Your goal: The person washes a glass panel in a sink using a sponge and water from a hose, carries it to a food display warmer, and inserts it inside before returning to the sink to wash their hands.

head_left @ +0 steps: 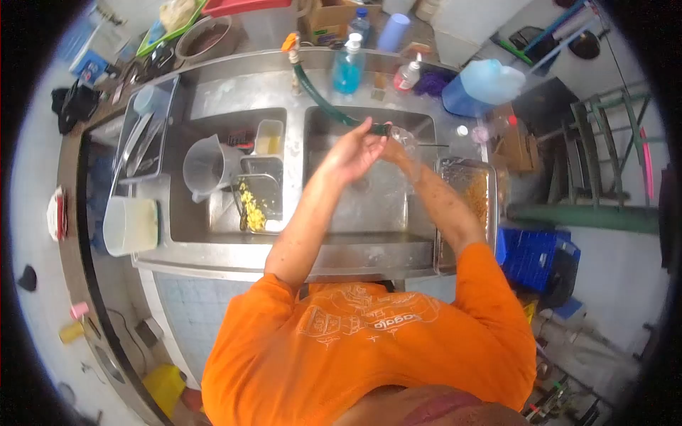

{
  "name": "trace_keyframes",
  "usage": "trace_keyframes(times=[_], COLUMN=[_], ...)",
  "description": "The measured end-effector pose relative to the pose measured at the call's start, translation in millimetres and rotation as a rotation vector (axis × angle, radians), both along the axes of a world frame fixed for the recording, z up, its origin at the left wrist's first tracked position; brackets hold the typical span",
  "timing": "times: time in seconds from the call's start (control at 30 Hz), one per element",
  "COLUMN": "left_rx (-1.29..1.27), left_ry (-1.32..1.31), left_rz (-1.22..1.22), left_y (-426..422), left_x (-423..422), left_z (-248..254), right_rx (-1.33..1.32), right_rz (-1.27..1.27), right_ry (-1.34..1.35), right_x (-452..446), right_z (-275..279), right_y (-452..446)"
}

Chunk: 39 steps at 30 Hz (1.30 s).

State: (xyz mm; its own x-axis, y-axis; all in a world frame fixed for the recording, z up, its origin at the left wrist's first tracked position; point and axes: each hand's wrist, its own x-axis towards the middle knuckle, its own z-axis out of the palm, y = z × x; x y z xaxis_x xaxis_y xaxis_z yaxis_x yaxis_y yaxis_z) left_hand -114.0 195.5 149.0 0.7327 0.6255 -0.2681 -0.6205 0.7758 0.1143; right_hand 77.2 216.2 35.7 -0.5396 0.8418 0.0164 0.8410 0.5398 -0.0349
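A green hose point(317, 98) runs from the orange-handled tap point(291, 44) down over the right-hand sink basin point(334, 213). My left hand point(353, 150) is closed around the hose near its dark end, thumb across it and palm turned partly up. Just beyond the hose's end is my right hand point(399, 150), its fingers largely hidden. A clear, shiny shape lies over that hand; I cannot tell whether it is water or clear plastic. Both hands are above the basin.
The left basin holds a clear measuring jug point(206, 167) and a tray with chopped yellow pieces point(251, 207). A metal tray with orange-brown bits point(476, 192) stands at the right. Behind are a blue soap bottle point(348, 67) and a large blue jug point(476, 89).
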Motion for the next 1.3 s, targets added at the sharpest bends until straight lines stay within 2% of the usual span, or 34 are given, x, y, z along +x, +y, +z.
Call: trace_keyframes(times=[0.47,0.57,0.67,0.77,0.8,0.87,0.97,1.07,1.17,1.27,1.3], left_rx=[0.017,0.027,0.038,0.041,0.039,0.049,0.07,0.133,0.2,0.267,0.292], left_ry=[0.024,0.066,0.097,0.146,0.169,0.223,0.272,0.305,0.378,0.514,0.566], left_rz=[0.018,0.045,0.012,-0.023,-0.03,-0.053,-0.098,-0.116,-0.14,-0.154,-0.152], left_y=[4,2,6,1,-2,-2,0,2,2,3,6], left_x=[6,7,11,15,16,21,29,41,47,53,56], left_z=[12,11,-3,-4,-3,-16,-41,-78,-96,-120,-130], right_rx=[0.091,0.001,-0.245,-0.097,-0.068,-0.011,-0.233,0.052,-0.016,0.184,0.137], right_rz=[-0.321,-0.394,-0.439,-0.43,-0.506,-0.66,-0.797,-0.813,-0.95,-0.94,-1.011], right_ry=[0.141,0.29,0.612,0.523,0.55,0.602,0.432,0.73,0.737,0.636,0.609], right_x=[-5,1,-3,0,0,0,4,-1,-6,12,17], right_z=[-72,-79,-60,-62,-64,-69,-48,-46,-10,-33,-31], right_y=[13,16,9,-10,-14,-24,-41,-62,-77,-82,-82])
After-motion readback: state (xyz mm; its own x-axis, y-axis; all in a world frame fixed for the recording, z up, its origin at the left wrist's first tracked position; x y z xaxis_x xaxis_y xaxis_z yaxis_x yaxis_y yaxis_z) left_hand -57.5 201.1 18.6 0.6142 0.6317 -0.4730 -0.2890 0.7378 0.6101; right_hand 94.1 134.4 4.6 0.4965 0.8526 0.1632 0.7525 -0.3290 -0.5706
